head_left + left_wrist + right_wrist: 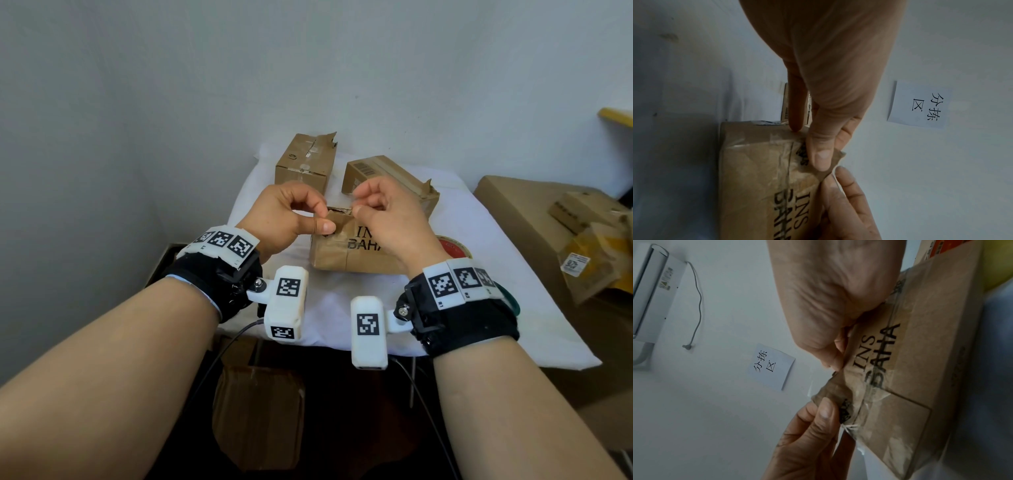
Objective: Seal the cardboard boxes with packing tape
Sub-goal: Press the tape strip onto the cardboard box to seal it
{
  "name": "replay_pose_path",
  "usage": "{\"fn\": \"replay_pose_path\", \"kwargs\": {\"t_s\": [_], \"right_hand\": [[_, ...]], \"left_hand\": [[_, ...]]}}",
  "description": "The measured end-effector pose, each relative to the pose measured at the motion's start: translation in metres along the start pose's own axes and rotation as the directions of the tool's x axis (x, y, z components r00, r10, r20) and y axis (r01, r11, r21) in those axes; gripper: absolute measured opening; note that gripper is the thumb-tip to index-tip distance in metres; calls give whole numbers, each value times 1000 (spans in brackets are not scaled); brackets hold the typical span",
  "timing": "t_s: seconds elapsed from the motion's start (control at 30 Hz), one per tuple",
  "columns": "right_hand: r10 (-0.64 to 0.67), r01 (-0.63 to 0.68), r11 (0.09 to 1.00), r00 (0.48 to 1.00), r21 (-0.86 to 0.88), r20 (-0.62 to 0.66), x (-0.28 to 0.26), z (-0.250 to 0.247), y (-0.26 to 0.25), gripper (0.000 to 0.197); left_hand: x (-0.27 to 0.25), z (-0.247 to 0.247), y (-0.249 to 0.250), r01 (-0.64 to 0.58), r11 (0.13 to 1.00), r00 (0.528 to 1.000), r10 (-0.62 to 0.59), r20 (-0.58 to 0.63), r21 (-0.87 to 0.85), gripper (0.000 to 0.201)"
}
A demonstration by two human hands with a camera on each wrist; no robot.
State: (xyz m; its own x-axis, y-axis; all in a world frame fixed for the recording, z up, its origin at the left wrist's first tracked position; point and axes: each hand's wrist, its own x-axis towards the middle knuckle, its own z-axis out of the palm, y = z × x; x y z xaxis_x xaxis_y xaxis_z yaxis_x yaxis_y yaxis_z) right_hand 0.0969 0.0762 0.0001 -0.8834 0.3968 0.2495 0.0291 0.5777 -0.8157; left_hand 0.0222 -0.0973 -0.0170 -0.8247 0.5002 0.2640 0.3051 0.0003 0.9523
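Note:
A brown cardboard box (346, 253) printed "INS BAHA" lies on the white-covered table (479, 308). Its far top flap is crumpled and carries old clear tape. My left hand (323, 219) pinches that flap's corner with the thumb on top, and the index finger touches the box edge (796, 128). My right hand (354, 205) pinches the same flap just beside it, seen close in the right wrist view (835, 363). A packing tape roll (454, 248) with a red core lies on the table behind my right wrist, mostly hidden.
Two more taped cardboard boxes (305, 161) (387, 178) stand at the back of the table near the wall. A large carton (513, 222) with packets on it sits to the right. A brown package (260, 411) lies under the table's front edge.

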Motion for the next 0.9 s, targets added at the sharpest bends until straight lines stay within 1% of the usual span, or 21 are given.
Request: {"fn": "replay_pose_path", "kwargs": {"t_s": [0.13,0.3,0.4,0.5,0.73,0.9], "right_hand": [[10,-9,1000,1000,-25,27,1,-3,-2,20],[12,-10,999,999,-44,44,1,-4,-3,25],[14,-13,999,999,-37,44,1,-4,-3,25],[3,-2,1000,998,-25,60,1,-5,-3,25],[-50,51,999,991,-5,127,0,-8,-2,33],[-50,52,999,991,-12,127,1,-9,-1,31]], "left_hand": [[0,1,-2,14,999,1000,-15,-14,-53,25],[0,2,-2,18,997,1000,-20,-19,-73,24],[-1,2,-1,21,996,1000,-23,-18,-84,24],[0,2,-1,26,996,999,-27,-18,-82,24],[0,2,-2,43,994,999,-44,-16,-101,24],[-1,3,-1,46,992,998,-49,-28,-122,25]]}}
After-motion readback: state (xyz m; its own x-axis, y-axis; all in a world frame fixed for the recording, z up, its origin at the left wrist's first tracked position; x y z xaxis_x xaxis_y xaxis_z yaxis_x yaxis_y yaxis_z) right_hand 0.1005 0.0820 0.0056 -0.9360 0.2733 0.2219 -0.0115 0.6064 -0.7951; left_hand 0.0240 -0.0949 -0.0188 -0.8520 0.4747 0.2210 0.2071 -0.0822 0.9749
